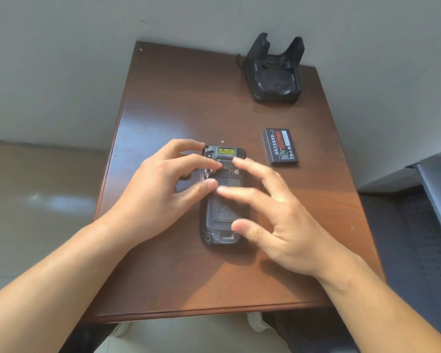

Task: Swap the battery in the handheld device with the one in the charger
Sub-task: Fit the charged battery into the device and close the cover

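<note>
The black handheld device (224, 215) lies face down in the middle of the brown table (178, 103), its textured back cover on and a yellow label at its far end. My left hand (163, 189) rests on the device's left side, index finger and thumb touching the cover near the latch. My right hand (273, 212) hovers over its right side with fingers spread, fingertips at the cover. A loose black battery (280, 146) lies flat to the right of the device. The black charger cradle (274, 72) stands at the far right corner, its slot showing no battery.
The table's left and near edges drop to a tiled floor. A dark perforated metal seat (418, 238) stands close to the table's right side. A grey wall runs behind the charger.
</note>
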`<state>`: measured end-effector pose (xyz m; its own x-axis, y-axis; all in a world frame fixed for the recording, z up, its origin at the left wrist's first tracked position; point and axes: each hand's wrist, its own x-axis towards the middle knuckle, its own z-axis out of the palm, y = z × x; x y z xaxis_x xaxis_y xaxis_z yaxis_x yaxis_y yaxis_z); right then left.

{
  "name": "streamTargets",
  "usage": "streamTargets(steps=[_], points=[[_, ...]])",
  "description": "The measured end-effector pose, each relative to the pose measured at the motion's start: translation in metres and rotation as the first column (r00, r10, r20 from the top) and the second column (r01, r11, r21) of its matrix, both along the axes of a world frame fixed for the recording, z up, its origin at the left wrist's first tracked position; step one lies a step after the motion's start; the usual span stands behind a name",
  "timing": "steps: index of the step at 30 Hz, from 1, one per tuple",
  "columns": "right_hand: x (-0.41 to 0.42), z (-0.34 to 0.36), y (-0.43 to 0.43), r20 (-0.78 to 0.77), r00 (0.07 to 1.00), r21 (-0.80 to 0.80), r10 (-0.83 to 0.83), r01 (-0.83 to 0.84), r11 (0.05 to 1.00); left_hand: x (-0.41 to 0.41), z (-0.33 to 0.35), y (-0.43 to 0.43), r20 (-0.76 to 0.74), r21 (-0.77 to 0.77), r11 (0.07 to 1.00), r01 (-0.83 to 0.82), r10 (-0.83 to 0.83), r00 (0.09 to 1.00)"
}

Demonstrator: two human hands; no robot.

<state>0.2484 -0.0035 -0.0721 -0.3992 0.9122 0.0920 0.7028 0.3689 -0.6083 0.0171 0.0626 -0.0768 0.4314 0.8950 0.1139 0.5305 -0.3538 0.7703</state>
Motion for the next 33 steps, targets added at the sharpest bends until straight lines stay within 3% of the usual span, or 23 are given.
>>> streamTargets(steps=[2, 7, 33], points=[[0.000, 0.001, 0.009, -0.081, 0.991, 0.077, -0.103, 0.110, 0.991, 0.001, -0.001, 0.001, 0.008, 0.002, 1.000, -0.019, 0.019, 1.000], [-0.005, -0.004, 0.032, -0.103, 0.964, 0.183, -0.245, 0.261, 0.948, 0.004, 0.000, 0.006, 0.056, -0.056, 0.997, -0.053, 0.056, 0.997], [-0.003, 0.008, 0.037, 0.010, 0.973, 0.067, -0.233, 0.231, 0.971, 0.008, 0.002, 0.012, 0.029, 0.010, 0.999, -0.046, 0.046, 0.999]])
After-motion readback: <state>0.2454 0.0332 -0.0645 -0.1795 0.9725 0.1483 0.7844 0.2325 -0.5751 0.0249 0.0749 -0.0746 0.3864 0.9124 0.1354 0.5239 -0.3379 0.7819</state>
